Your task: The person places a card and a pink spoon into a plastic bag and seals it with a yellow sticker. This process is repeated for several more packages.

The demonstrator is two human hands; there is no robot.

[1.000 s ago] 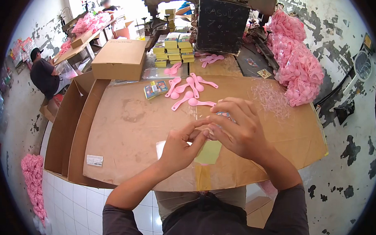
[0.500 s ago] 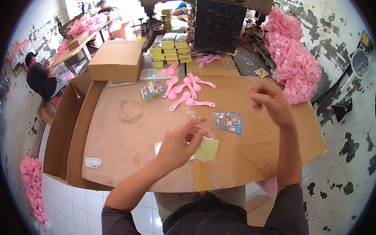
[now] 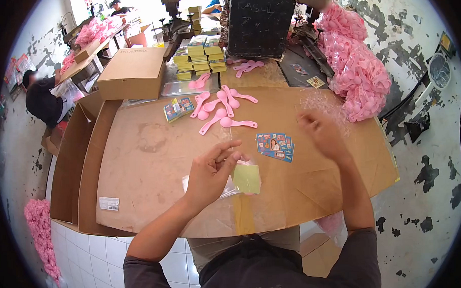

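Observation:
My left hand (image 3: 211, 172) is over the near middle of the cardboard-covered table, thumb and fingers closed on a clear plastic bag (image 3: 226, 191). A pale yellow-green card (image 3: 247, 179) shows through the plastic beside the fingertips. Further right, my right hand (image 3: 321, 135) hovers over the table, its curled fingers smeared by motion. Just beyond it is a blurred, crinkled patch of clear plastic (image 3: 324, 104). Between the hands lie a few fanned blue picture cards (image 3: 275, 146). Several pink spoons (image 3: 224, 104) are heaped past them, with a bundled card stack (image 3: 178, 109) on their left.
Stacks of cards (image 3: 199, 56) and a closed cardboard box (image 3: 131, 71) stand at the back, near a black machine block (image 3: 259, 26). Bagged pink spoons (image 3: 357, 68) pile up at the right. An open carton (image 3: 76, 164) borders the left edge. A person (image 3: 45, 99) sits far left.
My right hand has moved down and slightly left, and crinkled clear plastic now shows beyond it. My left hand keeps its hold on the bag. The view has shifted slightly.

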